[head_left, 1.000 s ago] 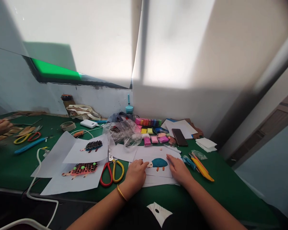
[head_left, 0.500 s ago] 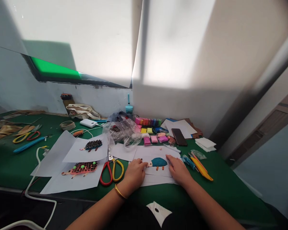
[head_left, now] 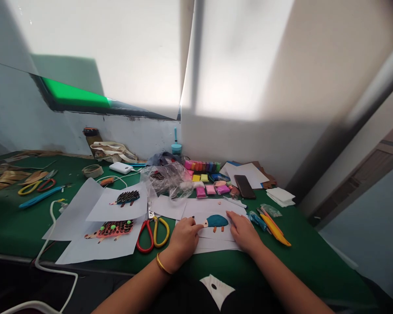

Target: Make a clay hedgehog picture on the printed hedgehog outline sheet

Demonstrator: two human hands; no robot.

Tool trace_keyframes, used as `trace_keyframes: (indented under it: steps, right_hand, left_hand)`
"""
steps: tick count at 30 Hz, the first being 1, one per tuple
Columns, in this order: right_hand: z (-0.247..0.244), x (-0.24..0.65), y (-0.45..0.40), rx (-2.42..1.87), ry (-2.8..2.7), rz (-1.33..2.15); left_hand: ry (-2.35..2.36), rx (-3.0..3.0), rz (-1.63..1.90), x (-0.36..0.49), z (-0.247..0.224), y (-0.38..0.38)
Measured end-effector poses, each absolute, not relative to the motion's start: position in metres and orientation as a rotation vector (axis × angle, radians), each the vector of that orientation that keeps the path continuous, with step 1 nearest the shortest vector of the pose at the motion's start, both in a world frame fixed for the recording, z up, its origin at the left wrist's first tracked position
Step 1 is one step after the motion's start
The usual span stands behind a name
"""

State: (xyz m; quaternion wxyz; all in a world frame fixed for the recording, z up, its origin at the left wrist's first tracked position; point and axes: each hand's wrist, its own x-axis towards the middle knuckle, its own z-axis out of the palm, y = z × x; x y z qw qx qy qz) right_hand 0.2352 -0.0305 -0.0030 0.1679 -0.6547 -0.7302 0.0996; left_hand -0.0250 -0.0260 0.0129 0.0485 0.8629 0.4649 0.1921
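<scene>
A clay hedgehog picture with a dark blue body [head_left: 217, 221], a pale head and small brown feet lies on a white sheet of paper [head_left: 196, 209]. My left hand [head_left: 185, 235] rests at the sheet's left side, its index finger stretched out to touch the tip of the snout. Its other fingers are partly hidden. On the right, my right hand [head_left: 244, 230] lies with fingers extended on the paper, fingertips beside the hedgehog's rear end. Neither hand visibly lifts anything. A tiny pinkish clay bit [head_left: 219, 203] sits on the sheet above the body.
Red-and-yellow-handled scissors [head_left: 153, 233] lie left of my left hand. Two finished hedgehog pictures, one dark [head_left: 128, 198] and one pink [head_left: 113, 229], are farther left. Behind are clay packs [head_left: 201, 192], a plastic bag [head_left: 167, 179] and a phone [head_left: 245, 186]. A yellow cutter [head_left: 277, 231] lies right.
The left index fingertip has shifted slightly at the snout, showing a little more of the head. My right hand stays in place.
</scene>
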Motion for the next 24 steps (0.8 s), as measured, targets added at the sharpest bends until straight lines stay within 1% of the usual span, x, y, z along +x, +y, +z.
trace_keyframes:
  steps: [5,11,24]
  right_hand:
    - [-0.0049,0.2372,-0.0295,-1.866,-2.1,0.287]
    - [-0.0037,0.2365,-0.0298,-1.884,-2.11,0.277]
    - [-0.0001,0.235,-0.0313,-1.885,-2.092,0.313]
  left_hand:
    - [1.455,2.526,0.654,-0.029,0.0133,-0.0289]
    - [1.375,2.587,0.665,-0.0312,0.0124,-0.0318]
    - [1.409,2.636,0.553,-0.0283,0.0159,-0.0308]
